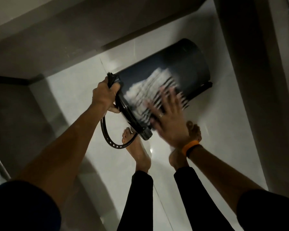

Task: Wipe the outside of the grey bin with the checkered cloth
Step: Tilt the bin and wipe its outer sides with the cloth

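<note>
Grey bin (pixel 187 64) was tipped over above the white tile floor (pixel 77 100), left hand (pixel 105 95) clamped on its rim end, right hand (pixel 168 120) flat on the checkered cloth (pixel 150 90).

Floor was glossy, running between grey walls. Bin lay on its side with the base toward the far wall and the open end toward the person; it looked lifted at the near end, though contact with the floor at the far end couldn't be confirmed. Bare feet stood just below it, legs in dark trousers. Cloth was spread on the upper side wall, blurred. Right hand was open, fingers splayed, pressing the cloth's near edge; also blurred. Left hand's fingers were wrapped tight around the rim. Black handle loop (pixel 110 139) hung free below the rim. Orange wristband (pixel 190 146) was on the right wrist, ring (pixel 160 114) on a right finger.
</note>
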Demonstrator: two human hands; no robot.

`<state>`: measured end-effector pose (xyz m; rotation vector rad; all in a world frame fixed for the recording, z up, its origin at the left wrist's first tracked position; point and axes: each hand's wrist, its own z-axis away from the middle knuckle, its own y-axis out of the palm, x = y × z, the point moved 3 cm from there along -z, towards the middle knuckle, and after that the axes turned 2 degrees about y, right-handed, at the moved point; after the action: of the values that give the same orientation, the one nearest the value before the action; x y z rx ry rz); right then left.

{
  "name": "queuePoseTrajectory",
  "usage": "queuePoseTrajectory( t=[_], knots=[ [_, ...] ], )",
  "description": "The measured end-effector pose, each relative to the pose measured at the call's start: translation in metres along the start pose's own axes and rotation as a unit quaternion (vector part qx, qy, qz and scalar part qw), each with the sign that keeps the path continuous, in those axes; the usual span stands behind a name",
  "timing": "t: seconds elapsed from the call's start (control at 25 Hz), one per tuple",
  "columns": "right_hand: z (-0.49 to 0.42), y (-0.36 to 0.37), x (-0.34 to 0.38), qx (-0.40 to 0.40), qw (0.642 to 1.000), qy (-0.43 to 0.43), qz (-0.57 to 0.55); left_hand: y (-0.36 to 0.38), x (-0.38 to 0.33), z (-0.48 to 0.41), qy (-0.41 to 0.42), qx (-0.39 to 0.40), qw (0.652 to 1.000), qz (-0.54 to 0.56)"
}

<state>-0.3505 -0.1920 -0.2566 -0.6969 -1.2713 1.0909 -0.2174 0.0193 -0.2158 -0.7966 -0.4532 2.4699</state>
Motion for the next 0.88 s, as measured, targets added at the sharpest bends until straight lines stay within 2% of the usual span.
queuePoseTrajectory(
  t=[0.08, 0.12, 0.16, 0.2, 0.28, 0.4, 0.44, 0.52, 0.64, 0.72, 0.76, 0.8, 0.88],
  knots=[
    [0.022, 0.009, 0.009, 0.034, 0.995, -0.093, 0.025, -0.001, -0.002, -0.001, -0.004, 0.013, 1.0, 0.004],
    [0.021, 0.006, -0.006, 0.032, 0.996, -0.087, 0.013, 0.0, -0.003, 0.0, 0.001, 0.024, 1.0, 0.003],
    [0.016, 0.0, -0.026, 0.016, 0.999, -0.035, -0.007, 0.001, -0.003, 0.001, 0.01, 0.032, 0.999, 0.0],
    [0.009, -0.009, -0.048, 0.001, 0.998, 0.051, -0.04, 0.002, -0.004, 0.002, 0.017, 0.035, 0.999, -0.002],
    [-0.007, -0.028, -0.082, -0.032, 0.964, 0.22, -0.143, 0.003, -0.004, 0.008, 0.022, 0.03, 0.999, 0.002],
    [-0.03, -0.044, -0.09, -0.103, 0.913, 0.286, -0.272, 0.005, -0.014, 0.017, 0.01, 0.019, 0.999, 0.039],
    [-0.034, -0.046, -0.084, -0.114, 0.888, 0.309, -0.319, 0.005, -0.019, 0.023, 0.021, 0.0, 0.999, 0.041],
    [-0.034, -0.045, -0.069, -0.13, 0.814, 0.398, -0.403, 0.004, -0.033, 0.041, 0.078, -0.069, 0.994, -0.018],
    [-0.028, -0.036, -0.034, -0.167, 0.668, 0.485, -0.54, 0.011, -0.042, 0.085, 0.172, -0.194, 0.945, -0.198],
    [-0.029, -0.032, -0.007, -0.138, 0.564, 0.499, -0.644, 0.026, -0.041, 0.115, 0.186, -0.238, 0.912, -0.277],
    [-0.03, -0.031, 0.006, -0.103, 0.541, 0.497, -0.67, 0.035, -0.037, 0.128, 0.19, -0.253, 0.899, -0.302],
    [-0.03, -0.032, 0.016, -0.065, 0.539, 0.491, -0.681, 0.044, -0.034, 0.141, 0.197, -0.265, 0.889, -0.316],
    [-0.027, -0.031, 0.021, -0.012, 0.561, 0.479, -0.675, 0.065, -0.023, 0.161, 0.239, -0.253, 0.877, -0.332]
  ],
)
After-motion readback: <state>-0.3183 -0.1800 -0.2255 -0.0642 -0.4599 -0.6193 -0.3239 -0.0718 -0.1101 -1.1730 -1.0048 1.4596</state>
